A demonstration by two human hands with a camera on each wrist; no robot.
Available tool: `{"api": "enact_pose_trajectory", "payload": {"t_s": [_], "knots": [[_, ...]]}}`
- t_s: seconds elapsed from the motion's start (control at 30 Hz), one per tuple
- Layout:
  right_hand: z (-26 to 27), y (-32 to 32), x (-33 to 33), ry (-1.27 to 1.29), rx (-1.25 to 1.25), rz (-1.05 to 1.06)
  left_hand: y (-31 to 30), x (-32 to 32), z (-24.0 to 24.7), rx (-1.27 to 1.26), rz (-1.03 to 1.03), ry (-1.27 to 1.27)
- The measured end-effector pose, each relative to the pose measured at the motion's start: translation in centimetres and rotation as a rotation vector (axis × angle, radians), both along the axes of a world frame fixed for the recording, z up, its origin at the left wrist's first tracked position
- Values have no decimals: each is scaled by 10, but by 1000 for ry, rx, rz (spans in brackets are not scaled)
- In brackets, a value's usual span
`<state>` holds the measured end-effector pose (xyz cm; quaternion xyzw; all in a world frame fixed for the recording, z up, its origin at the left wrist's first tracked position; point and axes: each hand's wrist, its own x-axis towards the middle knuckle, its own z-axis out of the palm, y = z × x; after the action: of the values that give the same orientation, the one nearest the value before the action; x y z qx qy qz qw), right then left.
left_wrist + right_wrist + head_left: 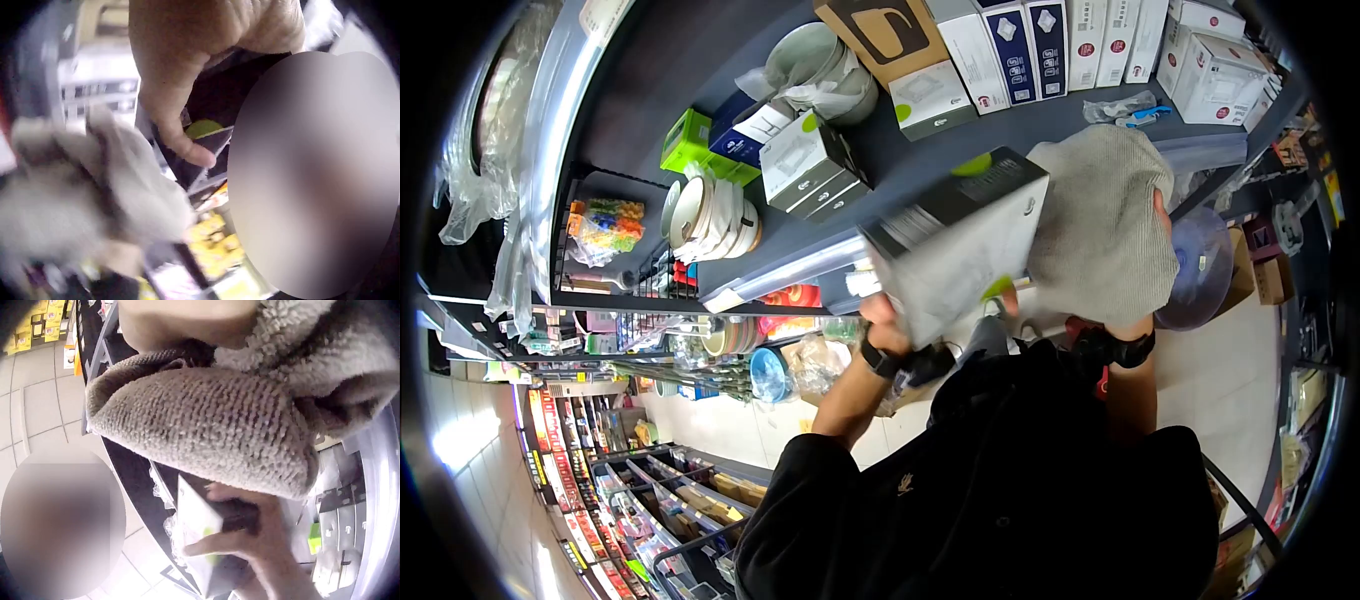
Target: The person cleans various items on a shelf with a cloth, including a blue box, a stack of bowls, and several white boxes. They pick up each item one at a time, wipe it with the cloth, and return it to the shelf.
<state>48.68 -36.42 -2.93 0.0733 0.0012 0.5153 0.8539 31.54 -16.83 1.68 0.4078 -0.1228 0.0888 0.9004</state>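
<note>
White-and-black rectangular carton with lime-green round patches point(962, 255) is hanging in the air at the front edge of the dark grey shelf point(897, 170), tilting and showing blurred in the head view. Left hand point(883, 325) is grasping it, thumb pressing on one face in the left wrist view. Right hand point(1163, 213) is clutching a grey ribbed, soft-looking cloth point(1105, 215), fingers curling over its edge and mostly hiding behind it; cloth is hanging bunched just beside the carton. Both wrists are wearing black bands. On the shelf behind, a stack of similar white-and-dark cartons point(800, 165) is sitting near a bright green box point(687, 140) and a dark blue box point(735, 135). Grey-white round containers in clear plastic point(825, 80) are standing behind that stack, beside a brown cardboard box point(885, 40). Two navy-blue upright boxes point(1010, 55) and several white boxes point(1215, 80) are lining the far side, with a crumpled clear plastic bag point(1115, 107) lying in front. White round containers in plastic wrap point(712, 220) are resting at the left end, near a bag of multicoloured small pieces point(605, 228). Below, a blue round tub point(770, 375) is standing by pale floor tiles point(730, 430).
</note>
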Motion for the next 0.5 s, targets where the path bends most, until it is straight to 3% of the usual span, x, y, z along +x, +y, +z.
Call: {"api": "enact_pose_trajectory", "payload": {"t_s": [0.03,0.07,0.13,0.2,0.23,0.27,0.3,0.33,0.37,0.4,0.5], "knots": [[5,2,1,-55,-287,-105,-9,-3,-15,-346,-141,3],[8,3,1,-110,-577,-208,-21,0,-4,-460,-93,77],[2,2,-3,-105,-503,-249,-29,8,8,-575,-51,145],[-16,1,-6,-95,-440,-293,-23,13,5,-348,27,0],[-28,1,-6,-126,-239,-301,-19,10,10,25,191,147],[-27,1,-8,-158,-37,-305,-2,19,17,555,297,48],[-21,0,-13,-160,-43,-304,11,30,24,1085,398,-58],[6,4,-26,-318,-277,-358,3,28,38,1412,483,-76],[20,7,-32,-475,-512,-410,-3,31,44,1636,445,-105],[6,4,-22,-156,-229,-91,-7,33,40,1624,429,-85],[-8,2,-32,-440,-495,-163,-3,28,39,1570,360,-51]]}}
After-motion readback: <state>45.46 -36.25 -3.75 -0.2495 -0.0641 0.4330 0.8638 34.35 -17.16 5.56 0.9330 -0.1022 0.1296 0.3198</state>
